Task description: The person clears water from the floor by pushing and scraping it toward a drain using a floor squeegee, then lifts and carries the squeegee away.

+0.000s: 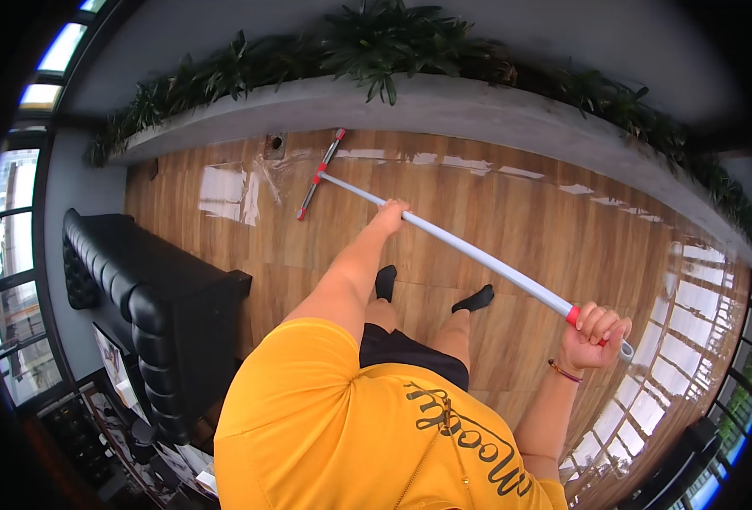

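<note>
A long pale-grey pole slants across the view, its red-and-black squeegee head resting on the wet wooden floor near a small drain. My left hand is closed around the pole's thinner upper stretch, nearer the head. At the other end, my right hand wraps round the red grip by the grey end loop. Both arms are stretched out, and a thin bracelet circles the right wrist.
A low concrete planter with green plants runs along the far side. A black tufted sofa stands at the left. My feet, in black socks, are on the floor. Windows line the left edge, and bright reflections show at the right.
</note>
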A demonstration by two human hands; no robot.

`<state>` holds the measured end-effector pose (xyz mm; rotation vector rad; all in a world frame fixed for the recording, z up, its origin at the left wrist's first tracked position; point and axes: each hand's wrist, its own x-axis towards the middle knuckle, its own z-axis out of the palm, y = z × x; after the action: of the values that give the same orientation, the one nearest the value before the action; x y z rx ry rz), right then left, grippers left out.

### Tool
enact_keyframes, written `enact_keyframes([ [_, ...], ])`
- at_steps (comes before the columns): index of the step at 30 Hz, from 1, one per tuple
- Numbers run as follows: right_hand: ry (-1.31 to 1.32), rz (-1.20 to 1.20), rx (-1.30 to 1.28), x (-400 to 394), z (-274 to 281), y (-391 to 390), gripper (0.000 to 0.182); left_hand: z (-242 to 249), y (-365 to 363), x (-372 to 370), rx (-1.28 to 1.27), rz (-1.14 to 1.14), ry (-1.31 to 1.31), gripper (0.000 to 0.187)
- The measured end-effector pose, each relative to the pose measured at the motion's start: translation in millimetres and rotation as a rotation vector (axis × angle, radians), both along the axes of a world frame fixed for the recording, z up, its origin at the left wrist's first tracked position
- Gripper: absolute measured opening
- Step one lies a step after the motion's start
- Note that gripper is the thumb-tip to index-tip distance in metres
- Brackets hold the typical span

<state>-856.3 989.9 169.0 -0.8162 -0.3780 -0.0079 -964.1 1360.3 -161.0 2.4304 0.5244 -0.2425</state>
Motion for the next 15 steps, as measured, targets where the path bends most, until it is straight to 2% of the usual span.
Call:
enact_keyframes([
  [4,0.083,0.014,-0.034,-47,-20,67,0.031,-15,73,-54,0.019,0.051,0.015,0.011],
  [6,0.108,0.023,-0.043,-67,-31,97,0.032,-17,110,-81,-0.031,0.065,0.176,0.009],
  [9,0.107,0.031,-0.067,-92,-39,140,0.029,-33,159,-108,0.022,0.059,0.167,0.012],
  [12,0.096,0.062,-0.069,-105,-27,188,0.029,-33,205,-117,0.051,0.045,0.146,0.014],
  [15,-0.001,0.157,-0.076,-112,9,240,0.030,-2,245,-125,0.064,0.029,0.096,0.013],
])
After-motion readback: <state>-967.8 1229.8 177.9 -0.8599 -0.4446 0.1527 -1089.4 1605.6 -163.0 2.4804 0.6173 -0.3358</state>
